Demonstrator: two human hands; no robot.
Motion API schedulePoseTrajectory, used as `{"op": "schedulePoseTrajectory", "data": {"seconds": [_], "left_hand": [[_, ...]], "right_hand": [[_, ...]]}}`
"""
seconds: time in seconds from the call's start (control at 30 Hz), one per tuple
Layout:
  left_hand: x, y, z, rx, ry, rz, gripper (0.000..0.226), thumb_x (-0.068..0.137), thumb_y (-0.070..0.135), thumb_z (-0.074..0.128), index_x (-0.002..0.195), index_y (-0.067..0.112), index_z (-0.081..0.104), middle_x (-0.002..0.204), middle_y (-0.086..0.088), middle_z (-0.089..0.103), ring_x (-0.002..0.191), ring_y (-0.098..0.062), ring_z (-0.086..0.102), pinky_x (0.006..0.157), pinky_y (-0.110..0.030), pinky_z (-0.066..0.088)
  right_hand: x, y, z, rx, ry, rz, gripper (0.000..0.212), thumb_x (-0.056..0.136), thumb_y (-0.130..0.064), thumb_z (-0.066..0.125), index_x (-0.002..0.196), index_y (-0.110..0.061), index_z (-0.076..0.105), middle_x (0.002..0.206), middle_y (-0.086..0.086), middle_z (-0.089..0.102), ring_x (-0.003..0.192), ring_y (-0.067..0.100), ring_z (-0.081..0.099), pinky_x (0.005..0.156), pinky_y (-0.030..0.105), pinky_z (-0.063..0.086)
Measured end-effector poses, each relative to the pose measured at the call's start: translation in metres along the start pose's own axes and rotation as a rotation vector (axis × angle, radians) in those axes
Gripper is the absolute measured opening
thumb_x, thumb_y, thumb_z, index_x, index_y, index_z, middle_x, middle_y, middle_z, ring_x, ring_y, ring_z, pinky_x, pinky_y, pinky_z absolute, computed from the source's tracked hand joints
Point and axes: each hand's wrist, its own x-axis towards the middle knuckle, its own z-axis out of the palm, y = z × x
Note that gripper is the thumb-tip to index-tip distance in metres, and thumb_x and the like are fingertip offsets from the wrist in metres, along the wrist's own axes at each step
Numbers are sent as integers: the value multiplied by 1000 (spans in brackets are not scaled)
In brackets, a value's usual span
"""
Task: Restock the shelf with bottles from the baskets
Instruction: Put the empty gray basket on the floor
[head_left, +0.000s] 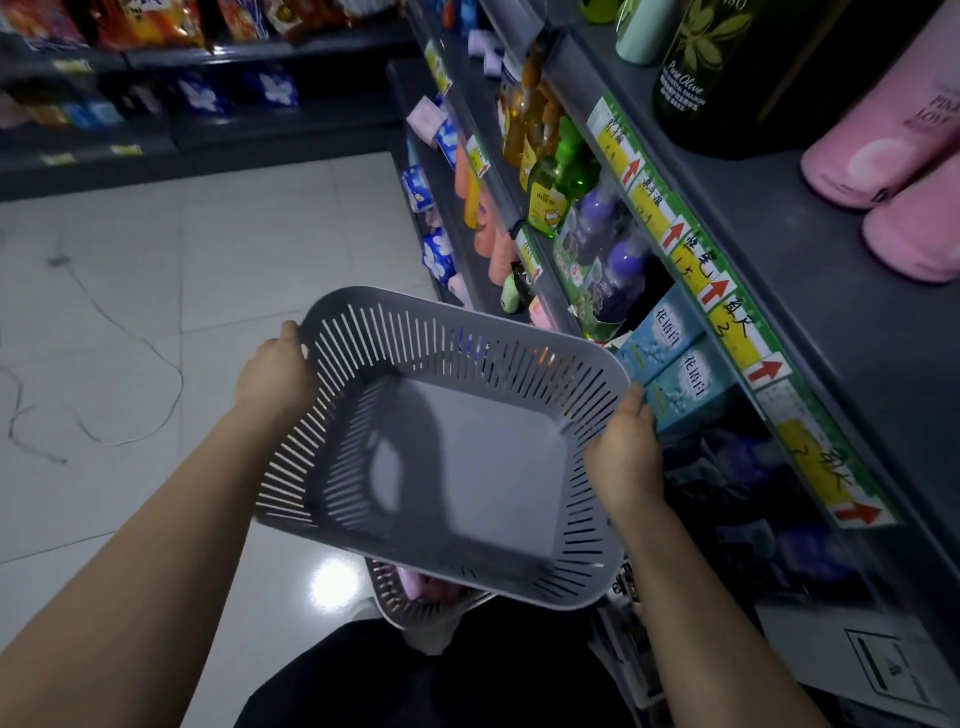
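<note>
I hold a grey slotted plastic basket (483, 467) in mid-air in front of me, tilted, with nothing inside it. My left hand (275, 371) grips its left rim and my right hand (626, 452) grips its right rim. Below it a second grey basket (400, 603) sits low near my legs, mostly hidden, with pink bottles (423, 587) showing inside. On the right, the dark shelf (810, 291) carries pink bottles (883, 161) lying on its top level and a dark green olive bottle (701, 73).
Lower shelf levels hold purple bottles (613, 254), green and amber bottles (556, 176) and blue boxes (670, 364). Price tags with red arrows line the shelf edge. Snack shelves stand at the far back left. A thin cable (130, 343) lies on the white tiled floor.
</note>
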Motion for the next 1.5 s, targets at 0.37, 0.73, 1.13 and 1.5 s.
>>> {"op": "schedulePoseTrajectory", "data": {"seconds": [0.37, 0.73, 1.13, 1.5], "left_hand": [[-31, -46, -62, -73, 198, -47, 23, 90, 7, 43, 108, -1, 55, 105, -34, 60, 96, -48, 55, 73, -40, 39], [-98, -164, -96, -183, 351, -356, 24, 88, 5, 41, 107, 1, 55, 105, -33, 59, 96, -46, 54, 71, -36, 33], [-171, -338, -95, -328, 404, -579, 21, 85, 7, 45, 101, 7, 58, 89, -19, 61, 81, -34, 53, 69, -32, 36], [-217, -427, -70, -424, 342, -791, 17, 84, 11, 52, 101, 10, 52, 89, -13, 58, 79, -30, 52, 68, -32, 36]], "right_hand": [[13, -47, -17, 50, 60, -232, 52, 87, 1, 49, 137, -7, 38, 128, 19, 50, 108, 37, 55, 85, 40, 47], [-20, -156, 34, 37, -65, -566, 50, 86, -4, 54, 135, -6, 41, 125, 22, 52, 107, 38, 55, 85, 39, 46], [-118, -273, 116, -76, -239, -792, 37, 92, -10, 46, 129, -7, 45, 118, 22, 57, 104, 38, 56, 82, 35, 41], [-165, -335, 205, -130, -509, -923, 31, 92, -9, 46, 123, -7, 46, 116, 20, 57, 100, 34, 57, 75, 32, 42]]}}
